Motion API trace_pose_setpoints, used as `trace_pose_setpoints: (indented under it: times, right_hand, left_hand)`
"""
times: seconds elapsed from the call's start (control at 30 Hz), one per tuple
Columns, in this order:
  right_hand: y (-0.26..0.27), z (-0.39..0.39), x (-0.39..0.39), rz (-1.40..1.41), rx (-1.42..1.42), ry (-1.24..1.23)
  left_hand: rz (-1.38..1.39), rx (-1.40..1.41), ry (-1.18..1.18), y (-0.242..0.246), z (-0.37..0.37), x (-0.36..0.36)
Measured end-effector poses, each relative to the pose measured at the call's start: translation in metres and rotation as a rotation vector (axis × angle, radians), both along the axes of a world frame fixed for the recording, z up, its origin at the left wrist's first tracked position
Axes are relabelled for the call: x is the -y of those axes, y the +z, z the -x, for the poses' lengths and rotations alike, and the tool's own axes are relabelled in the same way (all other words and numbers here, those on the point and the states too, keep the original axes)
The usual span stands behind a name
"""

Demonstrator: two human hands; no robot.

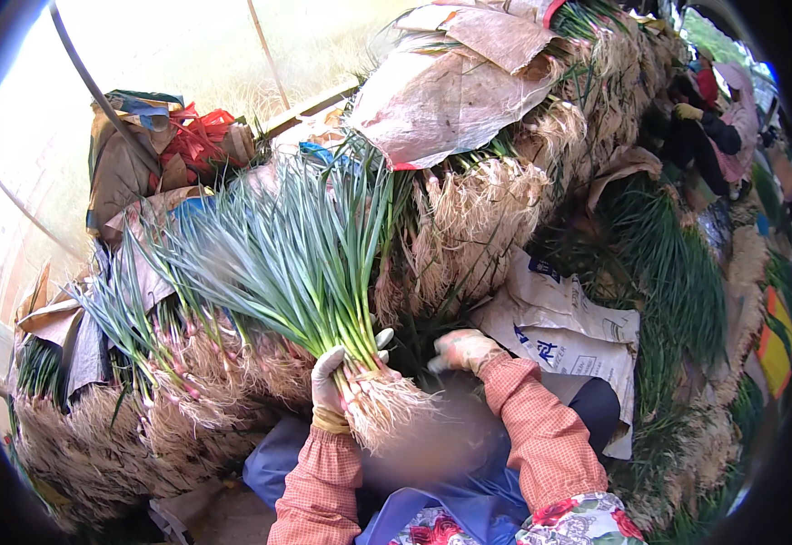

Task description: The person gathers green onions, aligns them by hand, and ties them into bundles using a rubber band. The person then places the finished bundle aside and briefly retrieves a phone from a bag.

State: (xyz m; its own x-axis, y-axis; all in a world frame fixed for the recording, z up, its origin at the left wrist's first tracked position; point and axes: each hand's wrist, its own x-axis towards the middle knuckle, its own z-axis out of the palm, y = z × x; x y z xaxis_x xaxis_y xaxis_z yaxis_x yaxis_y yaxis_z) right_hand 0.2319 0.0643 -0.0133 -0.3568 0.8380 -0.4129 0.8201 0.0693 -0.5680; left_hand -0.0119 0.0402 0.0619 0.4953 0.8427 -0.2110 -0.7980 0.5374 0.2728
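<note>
My left hand, in a pale glove, is closed around the lower stems of a big bunch of green onions. The long leaves fan up and to the left, and the pale roots hang over my lap towards the lower right. My right hand, in a stained white glove, is to the right of the bunch and apart from it, with its fingers bent; whether it holds anything cannot be made out. Left of the held bunch, more green onions with roots facing me lie on the stacked pile.
A long heap of rooty bunches runs to the upper right, partly under a woven sack. A printed white sack lies by my right arm. Green bunches lie further right. Another person sits at the upper right.
</note>
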Motion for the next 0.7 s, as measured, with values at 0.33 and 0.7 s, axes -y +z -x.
trace_pose_setpoints:
  times: [0.33,0.7]
  right_hand:
    - [0.055,0.062,-0.118,0.03,-1.204,-0.726]
    - [0.138,0.143,-0.064,0.125,-0.975,-0.261]
  left_hand:
    - [-0.36,-0.108,0.165,0.033,0.023,-0.008]
    - [-0.57,0.324,0.195,0.047,0.078,0.003]
